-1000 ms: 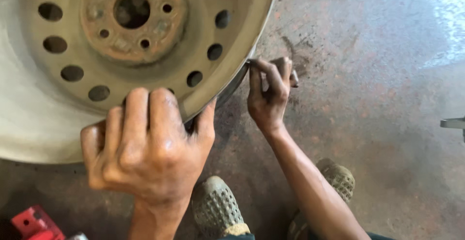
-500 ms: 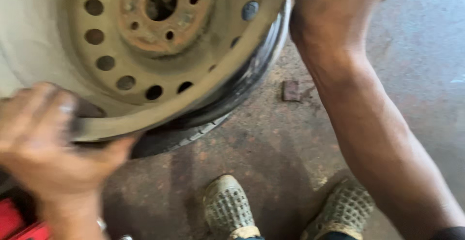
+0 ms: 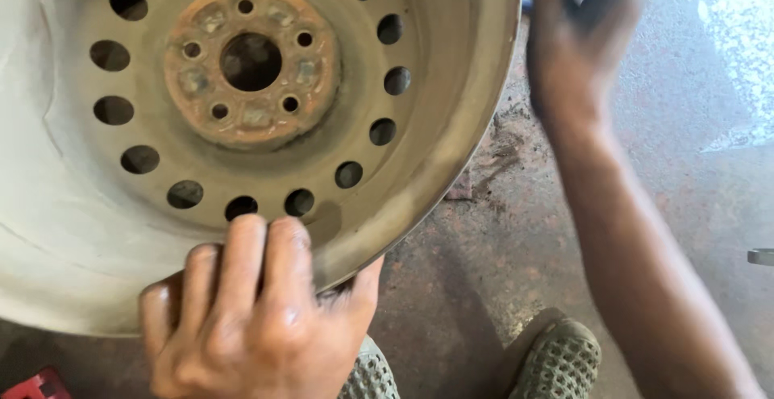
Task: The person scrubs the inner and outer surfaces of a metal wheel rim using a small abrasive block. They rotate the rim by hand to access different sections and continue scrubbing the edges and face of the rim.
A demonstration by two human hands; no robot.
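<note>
A dusty steel wheel rim [image 3: 419, 165] with a rusty hub [image 3: 250, 64] and a ring of round holes fills the upper left. My left hand [image 3: 250, 318] grips the rim's near edge, fingers curled over the lip into the dish. My right hand [image 3: 576, 36] is raised beside the rim's right edge, blurred, closed around a small dark object with a pale end that I cannot identify. My right forearm [image 3: 645, 270] runs down toward the lower right.
Stained concrete floor [image 3: 500, 286] lies under the rim. My two mesh shoes [image 3: 556, 363] show at the bottom edge. A red object [image 3: 32, 384] sits at the lower left corner. A small flat scrap [image 3: 461, 191] lies by the rim. A grey metal piece [image 3: 759, 255] pokes in at right.
My left hand shifted right along the rim's near edge and regripped it. My right hand rose from the floor beside the rim to the upper right, now holding something small.
</note>
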